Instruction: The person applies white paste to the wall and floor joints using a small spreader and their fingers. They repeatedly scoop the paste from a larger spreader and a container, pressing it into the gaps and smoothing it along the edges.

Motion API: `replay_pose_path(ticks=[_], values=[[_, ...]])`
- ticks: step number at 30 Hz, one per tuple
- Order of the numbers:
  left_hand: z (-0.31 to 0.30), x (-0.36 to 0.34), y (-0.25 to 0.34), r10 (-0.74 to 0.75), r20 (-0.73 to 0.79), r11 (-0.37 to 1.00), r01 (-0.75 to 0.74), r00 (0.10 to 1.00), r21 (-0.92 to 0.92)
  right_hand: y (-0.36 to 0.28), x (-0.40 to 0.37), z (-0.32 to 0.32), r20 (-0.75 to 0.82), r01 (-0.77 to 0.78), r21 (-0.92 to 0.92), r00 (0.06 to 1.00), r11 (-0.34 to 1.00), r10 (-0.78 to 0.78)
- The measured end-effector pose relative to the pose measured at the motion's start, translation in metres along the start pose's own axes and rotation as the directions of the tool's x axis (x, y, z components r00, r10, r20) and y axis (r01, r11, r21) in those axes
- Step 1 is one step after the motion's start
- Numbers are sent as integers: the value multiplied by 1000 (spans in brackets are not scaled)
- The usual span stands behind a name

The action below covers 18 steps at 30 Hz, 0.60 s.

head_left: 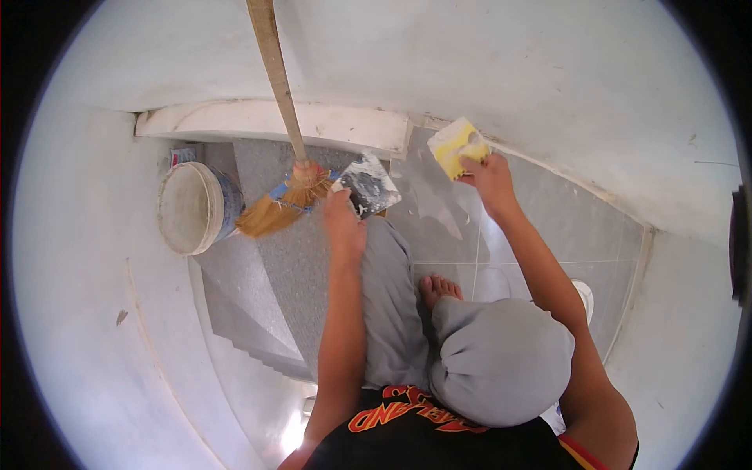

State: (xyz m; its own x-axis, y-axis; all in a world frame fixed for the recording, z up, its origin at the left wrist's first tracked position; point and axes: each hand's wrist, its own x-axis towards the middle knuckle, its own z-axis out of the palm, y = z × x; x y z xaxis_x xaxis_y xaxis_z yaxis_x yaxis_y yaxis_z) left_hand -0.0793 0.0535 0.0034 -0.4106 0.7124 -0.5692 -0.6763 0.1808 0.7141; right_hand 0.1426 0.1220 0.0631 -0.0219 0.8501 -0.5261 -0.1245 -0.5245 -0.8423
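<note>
My left hand [343,222] is closed on one edge of a flat, dark, square putty plate [372,186] smeared with white filler. To its right and a little higher, my right hand [493,184] grips a yellow putty spreader [453,147] with whitish filler on its face. The spreader is close to the base of the white wall [540,102] in this view. Just left of the putty plate, a straw broom [286,207] leans on its long wooden handle, bristles down on the grey step.
A white bucket [186,210] smeared with pale residue stands on the left, with a small printed packet [184,156] behind it. Grey stairs [258,313] go down at lower left. Tiled floor [446,235] lies ahead, with a pale streak on it. My bare foot [439,290] rests there.
</note>
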Motion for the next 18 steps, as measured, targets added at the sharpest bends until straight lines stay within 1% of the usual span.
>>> replay_pose_path(ticks=[1,2,3,4,5,6,7,8,9,10,11,12,13,14,15,16,17,18], values=[[4,-3,-3,-40,92,999,40,995,-6,-5,-18,1,102,182,-340,982,923,-156],[9,-7,-7,-79,182,997,82,980,-7,-5,-31,2,248,360,-613,933,704,-261],[13,-9,-14,-80,184,997,83,980,-7,1,-39,6,379,611,-599,786,517,-489],[19,-11,-23,-155,191,986,163,969,-27,8,-44,8,503,795,-543,565,270,-654],[22,-12,-26,-227,200,970,240,953,-45,15,-48,6,502,797,-541,563,270,-656],[22,-14,-25,-222,202,971,235,954,-43,20,-50,2,663,835,-550,455,25,-594],[20,-17,-25,-192,242,973,216,951,-78,25,-49,-2,800,835,-505,358,-218,-482],[20,-20,-23,-159,284,974,198,946,-112,30,-43,-5,798,834,-505,356,-220,-486],[16,-20,-18,-176,291,959,230,940,-164,37,-33,-9,703,789,-610,496,-72,-509],[14,-21,-16,-175,295,960,230,939,-162,45,-22,-13,592,717,-692,630,82,-503],[18,-26,-6,-143,309,962,206,940,-182,52,-11,-16,468,617,-751,748,235,-470],[21,-28,0,-110,324,962,183,940,-203,55,-3,-18,337,495,-783,846,377,-413],[20,-25,-1,-109,330,962,183,938,-203,56,7,-21,204,357,-787,920,504,-334],[19,-21,-4,-99,299,963,167,949,-212,52,13,-15,202,358,-787,919,502,-339],[19,-17,-7,-89,268,964,150,959,-218,49,19,-2,10,93,-214,996,972,-93],[16,-14,-8,-89,272,966,150,958,-212,46,26,7,43,-217,504,973,836,227],[13,-11,-8,-54,265,973,111,963,-204,55,39,8,41,-216,514,973,830,228],[8,-8,-9,-19,258,978,71,966,-194,73,55,8,190,-277,642,961,715,202]])
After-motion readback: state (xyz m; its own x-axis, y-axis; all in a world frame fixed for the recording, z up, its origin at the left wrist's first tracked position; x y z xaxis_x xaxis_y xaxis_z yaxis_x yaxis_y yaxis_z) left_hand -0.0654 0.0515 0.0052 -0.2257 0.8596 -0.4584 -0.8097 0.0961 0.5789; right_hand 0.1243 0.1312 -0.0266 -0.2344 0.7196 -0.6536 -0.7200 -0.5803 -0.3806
